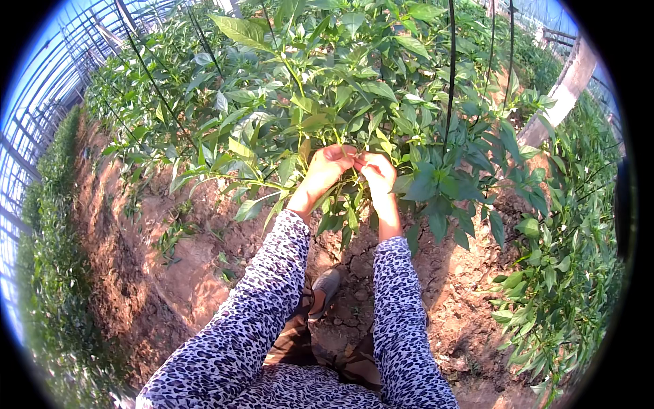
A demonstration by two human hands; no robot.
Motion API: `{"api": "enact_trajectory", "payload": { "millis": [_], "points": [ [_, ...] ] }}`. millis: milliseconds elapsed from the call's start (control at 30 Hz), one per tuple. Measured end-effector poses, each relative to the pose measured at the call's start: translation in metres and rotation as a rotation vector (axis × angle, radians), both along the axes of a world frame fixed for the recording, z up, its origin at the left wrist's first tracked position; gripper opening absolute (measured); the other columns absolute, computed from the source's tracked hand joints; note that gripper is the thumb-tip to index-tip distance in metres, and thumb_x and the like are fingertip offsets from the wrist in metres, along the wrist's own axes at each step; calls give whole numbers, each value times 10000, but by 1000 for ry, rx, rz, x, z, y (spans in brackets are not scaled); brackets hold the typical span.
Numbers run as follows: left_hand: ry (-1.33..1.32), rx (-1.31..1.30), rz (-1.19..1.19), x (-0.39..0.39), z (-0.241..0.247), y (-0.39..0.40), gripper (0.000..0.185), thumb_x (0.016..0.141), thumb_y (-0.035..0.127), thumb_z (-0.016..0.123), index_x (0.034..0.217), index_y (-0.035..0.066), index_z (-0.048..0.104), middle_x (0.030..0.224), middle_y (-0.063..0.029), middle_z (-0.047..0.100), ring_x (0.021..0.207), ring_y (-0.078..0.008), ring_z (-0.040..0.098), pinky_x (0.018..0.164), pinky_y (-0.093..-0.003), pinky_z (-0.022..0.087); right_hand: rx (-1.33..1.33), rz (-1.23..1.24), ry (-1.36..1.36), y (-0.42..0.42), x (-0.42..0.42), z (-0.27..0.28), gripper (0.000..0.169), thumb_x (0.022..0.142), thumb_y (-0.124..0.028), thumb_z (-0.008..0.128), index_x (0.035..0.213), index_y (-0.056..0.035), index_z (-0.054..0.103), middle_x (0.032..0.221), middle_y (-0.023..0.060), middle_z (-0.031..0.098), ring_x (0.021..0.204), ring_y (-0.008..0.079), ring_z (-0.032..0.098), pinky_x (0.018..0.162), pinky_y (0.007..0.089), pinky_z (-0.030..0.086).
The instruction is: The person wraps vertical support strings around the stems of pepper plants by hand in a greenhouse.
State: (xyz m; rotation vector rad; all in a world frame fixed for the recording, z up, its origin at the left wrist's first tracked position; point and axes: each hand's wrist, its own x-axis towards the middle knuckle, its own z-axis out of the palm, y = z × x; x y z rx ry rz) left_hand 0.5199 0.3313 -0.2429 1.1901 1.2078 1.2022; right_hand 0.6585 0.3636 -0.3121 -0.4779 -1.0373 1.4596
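My left hand [329,166] and my right hand [377,171] meet at the front of a leafy pepper plant [352,97]. Fingertips of both hands pinch together at a thin green stem of the plant, almost touching each other. What exactly lies between the fingertips is too small to tell. Leaves and side shoots surround both hands, and some hang below them. A black string [450,76] runs upright through the foliage to the right of my right hand.
More strings [153,84] rise from the plants at the left. A pale slanted post [562,94] stands at the right, beside another row of plants [577,255]. Cut or fallen leaves [173,235] lie on the dry soil [179,281]. A shoe [327,289] shows below my hands.
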Motion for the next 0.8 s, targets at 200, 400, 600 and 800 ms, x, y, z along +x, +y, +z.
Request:
{"api": "enact_trajectory", "payload": {
  "millis": [200, 400, 600, 800],
  "points": [
    [20, 7, -3, -2, -3, 1, 296, 788, 78, 611, 1067, -19, 596, 915, -43, 636, 801, -96, 556, 750, -232, 445, 51, -47, -168, -4, 3, 6, 163, 776, 71, 495, 926, 40, 550, 1013, 127, 587, 907, 189, 576, 839, 310, 473],
    [9, -1, -1, 1, 0, -1, 265, 771, 45, 558, 1021, -35, 596, 919, -74, 643, 852, -128, 580, 796, -252, 448, 15, -45, -63, -5, 2, 9, 149, 766, 78, 498, 894, 31, 559, 983, 109, 592, 889, 180, 578, 810, 288, 477],
    [6, -36, -55, -6, -3, 5, 273, 828, 83, 554, 1089, 7, 576, 967, -51, 637, 858, -123, 592, 755, -238, 455, 38, -67, -172, -2, 8, 4, 140, 759, 83, 536, 865, 0, 575, 980, 115, 595, 918, 176, 579, 852, 294, 460],
    [-131, -139, -43, -18, 0, 8, 265, 852, 63, 469, 1099, -28, 504, 1013, -140, 614, 782, -228, 658, 680, -284, 525, 2, 61, -303, -5, 26, 5, 110, 728, 9, 638, 828, -20, 602, 879, 86, 621, 839, 145, 577, 761, 274, 466]
  ]
}}
